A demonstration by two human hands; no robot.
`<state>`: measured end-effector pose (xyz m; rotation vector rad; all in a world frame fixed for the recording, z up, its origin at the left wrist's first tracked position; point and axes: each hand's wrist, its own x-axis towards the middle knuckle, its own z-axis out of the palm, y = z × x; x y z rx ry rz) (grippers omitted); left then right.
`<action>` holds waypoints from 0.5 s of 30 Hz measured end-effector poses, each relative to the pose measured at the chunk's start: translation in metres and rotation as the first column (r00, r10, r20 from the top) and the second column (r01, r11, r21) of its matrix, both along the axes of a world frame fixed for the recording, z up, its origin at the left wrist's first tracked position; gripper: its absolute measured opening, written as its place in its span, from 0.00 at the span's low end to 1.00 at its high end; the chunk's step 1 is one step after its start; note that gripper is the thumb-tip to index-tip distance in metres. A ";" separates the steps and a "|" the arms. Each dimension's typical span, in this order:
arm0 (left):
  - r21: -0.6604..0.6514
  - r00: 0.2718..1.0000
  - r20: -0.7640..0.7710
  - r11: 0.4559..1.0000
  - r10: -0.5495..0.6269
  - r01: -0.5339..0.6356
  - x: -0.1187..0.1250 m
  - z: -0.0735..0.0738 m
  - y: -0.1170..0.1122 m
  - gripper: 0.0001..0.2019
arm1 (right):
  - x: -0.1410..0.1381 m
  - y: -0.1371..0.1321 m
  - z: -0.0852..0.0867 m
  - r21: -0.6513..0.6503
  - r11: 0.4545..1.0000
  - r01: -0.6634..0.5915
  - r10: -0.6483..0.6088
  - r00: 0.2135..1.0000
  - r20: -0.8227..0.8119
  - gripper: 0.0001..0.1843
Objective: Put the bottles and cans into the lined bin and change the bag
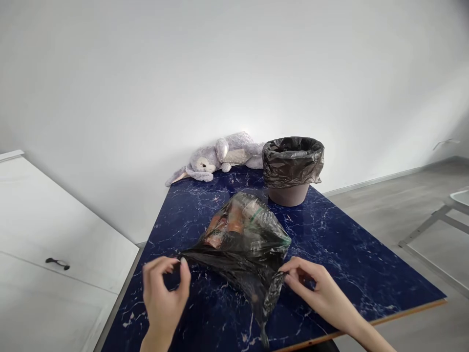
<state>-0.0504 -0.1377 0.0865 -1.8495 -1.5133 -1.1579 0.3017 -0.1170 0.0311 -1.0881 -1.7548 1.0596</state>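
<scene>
A thin black garbage bag [249,259] lies on the blue marbled table, its open end toward me. Through the stretched film I make out orange-brown and clear items and a green edge; their exact kinds are hard to tell. My left hand [164,288] pinches the bag's left corner between thumb and fingers. On the other side, my right hand [315,288] pinches the right edge of the bag. The film is pulled taut between both hands, and a loose tip hangs down at the front.
Behind the bag stands a small bin [288,195] lined with another dark bag. A grey plush bunny [205,161] lies against the wall at the table's [351,264] far end. To the left is a white cabinet [54,234]; a metal frame [436,230] stands at right.
</scene>
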 end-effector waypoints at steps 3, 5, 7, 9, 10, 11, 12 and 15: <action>-0.353 0.929 -0.122 0.890 -0.349 0.289 0.032 -0.005 -0.013 0.09 | -0.012 -0.009 0.011 -0.009 0.999 -0.054 0.053 0.997 -0.048 0.13; -0.540 0.879 -0.140 0.780 -0.455 0.318 0.050 -0.009 -0.018 0.14 | -0.019 -0.016 0.020 0.008 0.995 -0.096 0.097 0.993 -0.063 0.10; -0.609 0.859 -0.123 0.721 -0.497 0.330 0.061 -0.012 -0.019 0.15 | -0.024 -0.023 0.028 0.032 0.986 -0.161 0.163 0.983 -0.084 0.09; -0.637 0.830 -0.097 0.675 -0.549 0.372 0.068 -0.013 -0.019 0.11 | -0.026 -0.029 0.035 0.048 0.974 -0.220 0.224 0.969 -0.109 0.08; -0.638 0.814 -0.089 0.660 -0.574 0.396 0.070 -0.014 -0.019 0.11 | -0.026 -0.032 0.039 0.051 0.969 -0.242 0.246 0.962 -0.121 0.08; -0.628 0.802 -0.084 0.656 -0.592 0.418 0.071 -0.015 -0.018 0.12 | -0.026 -0.034 0.041 0.050 0.964 -0.261 0.265 0.955 -0.132 0.08; -0.609 0.794 -0.087 0.663 -0.601 0.435 0.072 -0.016 -0.018 0.13 | -0.025 -0.036 0.044 0.043 0.957 -0.287 0.290 0.947 -0.139 0.07; -0.537 0.801 -0.125 0.718 -0.586 0.443 0.069 -0.022 -0.015 0.12 | -0.019 -0.038 0.054 -0.027 0.910 -0.413 0.407 0.905 -0.119 0.08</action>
